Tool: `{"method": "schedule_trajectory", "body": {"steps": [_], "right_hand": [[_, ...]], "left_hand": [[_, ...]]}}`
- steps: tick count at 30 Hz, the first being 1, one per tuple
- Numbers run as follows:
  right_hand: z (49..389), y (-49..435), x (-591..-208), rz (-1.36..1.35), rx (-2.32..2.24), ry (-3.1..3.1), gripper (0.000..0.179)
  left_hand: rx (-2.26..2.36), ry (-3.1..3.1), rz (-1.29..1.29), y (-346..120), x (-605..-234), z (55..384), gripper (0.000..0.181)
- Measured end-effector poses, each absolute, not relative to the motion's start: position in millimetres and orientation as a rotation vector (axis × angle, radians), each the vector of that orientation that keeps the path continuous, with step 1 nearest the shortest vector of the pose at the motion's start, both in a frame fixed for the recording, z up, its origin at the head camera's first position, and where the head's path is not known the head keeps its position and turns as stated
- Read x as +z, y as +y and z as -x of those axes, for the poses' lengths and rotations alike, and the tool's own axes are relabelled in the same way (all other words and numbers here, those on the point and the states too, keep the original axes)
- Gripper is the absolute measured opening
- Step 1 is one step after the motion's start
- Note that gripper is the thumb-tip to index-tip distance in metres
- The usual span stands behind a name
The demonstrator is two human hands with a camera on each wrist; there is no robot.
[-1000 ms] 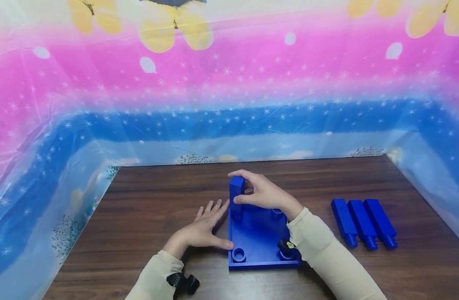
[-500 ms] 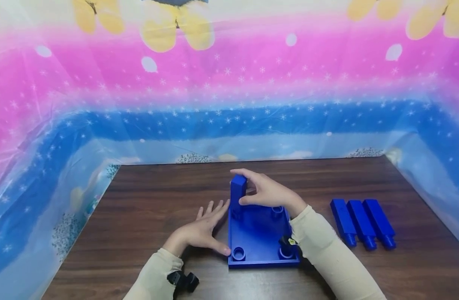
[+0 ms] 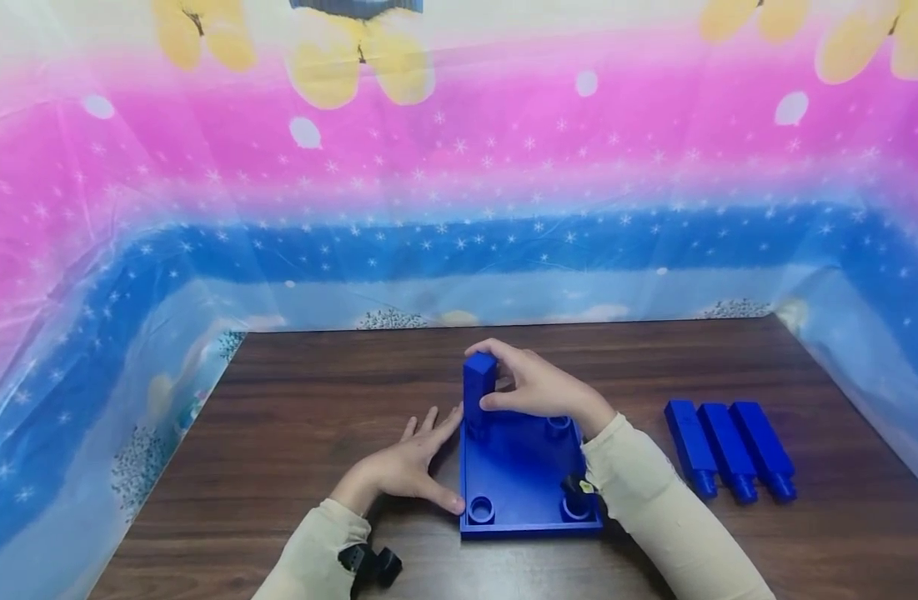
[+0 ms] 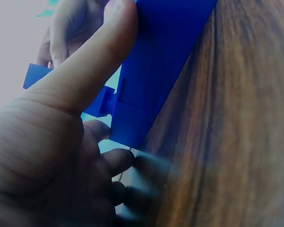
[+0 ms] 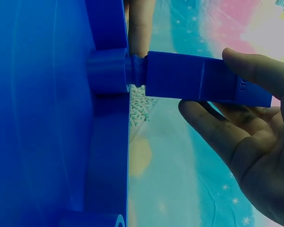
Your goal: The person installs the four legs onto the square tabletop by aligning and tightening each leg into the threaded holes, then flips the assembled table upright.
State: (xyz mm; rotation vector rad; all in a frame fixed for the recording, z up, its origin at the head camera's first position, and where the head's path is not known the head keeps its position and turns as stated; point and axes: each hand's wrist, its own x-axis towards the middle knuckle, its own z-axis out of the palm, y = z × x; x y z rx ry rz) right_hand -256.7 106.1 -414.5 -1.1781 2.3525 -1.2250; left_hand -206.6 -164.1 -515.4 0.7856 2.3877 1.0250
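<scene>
A blue leg with a square body [image 3: 479, 387] stands upright at the far left socket of the blue square tray-like base [image 3: 522, 467]. My right hand [image 3: 537, 385] grips the leg near its top, thumb on one side and fingers on the other. In the right wrist view, the leg's peg [image 5: 138, 71] sits at the mouth of the round socket [image 5: 109, 71], part of its grooved neck showing outside. My left hand [image 3: 402, 467] lies spread along the base's left side, fingers straight. Its thumb [image 4: 92, 61] touches the base's edge.
Three more blue legs [image 3: 731, 450] lie side by side on the wooden table [image 3: 316, 375] at the right, pegs toward me. Other sockets show at the base's corners, such as the near left socket [image 3: 480, 510]. A patterned cloth [image 3: 459, 183] hangs behind the table.
The leg has shifted slightly right relative to the base, and my right thumb has drawn back toward its right side. My left thumb has slid slightly nearer me along the base's edge.
</scene>
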Motion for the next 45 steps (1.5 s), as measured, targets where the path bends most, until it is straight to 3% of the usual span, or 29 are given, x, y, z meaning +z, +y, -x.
{"method": "schedule_trajectory", "body": {"steps": [7,20,34,45], "right_hand": [[256.2,105.2,-415.1,1.200,-1.228,2.350,0.060],[255.1,106.1,-414.5,1.187,-1.249,2.393,0.051],[258.6,105.6,-417.1,1.174,-1.234,2.397,0.051],[261.1,109.1,-419.9,1.212,-1.224,2.405,0.047]], "left_hand": [[1.025,2.392,-0.775,-165.2,-522.1,209.3,0.140],[1.041,2.400,-0.686,-156.3,-482.9,188.1,0.137],[1.149,2.339,-0.730,-167.2,-541.1,217.0,0.142],[1.120,2.304,-0.645,-161.3,-513.2,204.2,0.140]]}}
